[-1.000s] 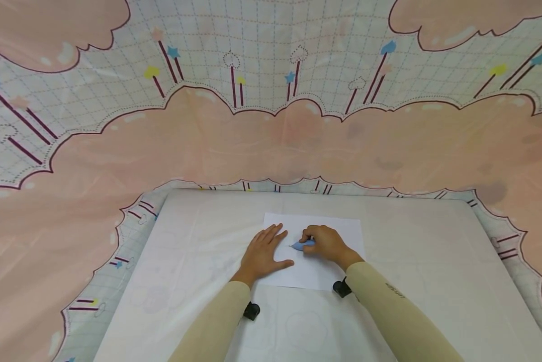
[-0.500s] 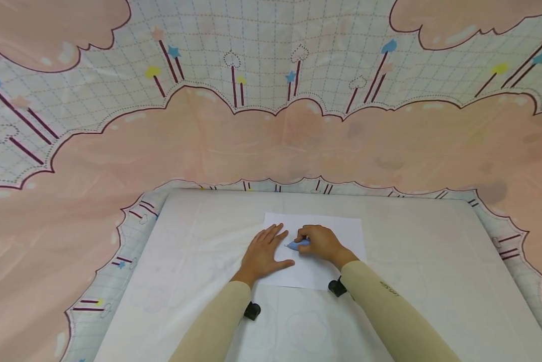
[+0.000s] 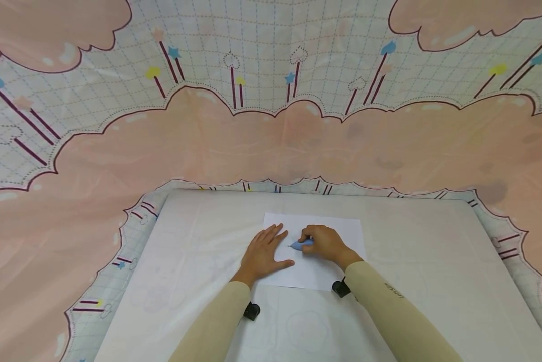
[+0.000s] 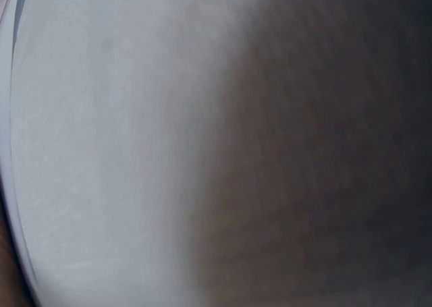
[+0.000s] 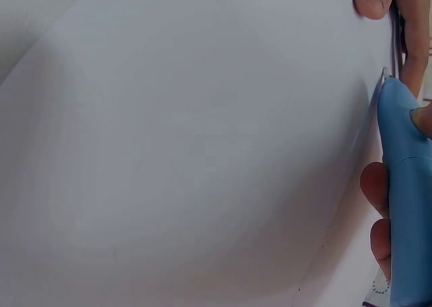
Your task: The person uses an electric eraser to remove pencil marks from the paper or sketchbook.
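A sheet of white paper (image 3: 339, 229) lies on the white-covered table. My left hand (image 3: 262, 251) rests flat on its left part, fingers spread and thumb pointing right. My right hand (image 3: 327, 244) grips a blue pen-shaped tool with a small pointed tip (image 3: 301, 245), its tip toward the left hand and close over the paper. In the right wrist view the tool's smooth blue body (image 5: 408, 185) lies between curled fingers (image 5: 374, 185), and its thin greyish tip is near the sheet. The left wrist view is blurred, mostly white surface and dark shadow.
The white table cover (image 3: 198, 231) extends around the paper on all sides. Behind the table hangs a pink and white patterned cloth (image 3: 275, 141). Small black wrist cameras (image 3: 252, 311) sit under both sleeve cuffs, close over the table.
With the blue tool, my right hand slid slightly left, then back right to about where it was a second ago. The left hand and the paper have stayed in place.
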The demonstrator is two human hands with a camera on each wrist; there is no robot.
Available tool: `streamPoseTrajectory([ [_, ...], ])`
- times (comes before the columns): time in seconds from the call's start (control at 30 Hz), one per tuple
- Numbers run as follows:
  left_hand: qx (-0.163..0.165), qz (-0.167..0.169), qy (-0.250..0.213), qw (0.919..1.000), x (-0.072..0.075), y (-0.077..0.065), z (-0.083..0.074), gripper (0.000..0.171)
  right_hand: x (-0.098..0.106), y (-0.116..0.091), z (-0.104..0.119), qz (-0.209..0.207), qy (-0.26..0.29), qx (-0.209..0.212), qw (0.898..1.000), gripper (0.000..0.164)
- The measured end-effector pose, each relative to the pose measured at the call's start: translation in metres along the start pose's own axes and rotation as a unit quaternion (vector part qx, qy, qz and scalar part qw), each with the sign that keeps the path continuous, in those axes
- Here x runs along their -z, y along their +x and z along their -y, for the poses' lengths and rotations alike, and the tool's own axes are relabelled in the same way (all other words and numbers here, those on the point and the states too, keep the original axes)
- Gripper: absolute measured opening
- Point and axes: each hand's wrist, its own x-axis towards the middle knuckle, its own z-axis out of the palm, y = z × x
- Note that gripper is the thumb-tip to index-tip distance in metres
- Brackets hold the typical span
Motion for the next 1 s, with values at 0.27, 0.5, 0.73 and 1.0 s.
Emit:
streamPoseTrajectory([
  [0.27, 0.001, 0.003, -0.006, 1.0, 0.0016, 0.0006, -0.0007, 0.092, 0.0029, -0.0019, -0.0072, -0.002, -0.005, -0.009, 1.0, 0.011],
  [0.5, -0.002, 0.001, -0.005, 1.0, 0.0001, 0.0022, 0.0002, 0.091, 0.0007, 0.0001, -0.0093, -0.003, 0.004, 0.003, 1.0, 0.013],
  [0.73, -0.004, 0.0, -0.005, 1.0, 0.0002, 0.0028, -0.0002, 0.091, -0.0034, 0.0023, -0.0056, -0.005, 0.015, 0.016, 1.0, 0.012],
  [1.0, -0.003, 0.003, 0.0, 1.0, 0.0, 0.0032, -0.0004, 0.091, -0.0068, 0.0054, -0.0056, 0.0, 0.005, 0.011, 1.0, 0.013],
])
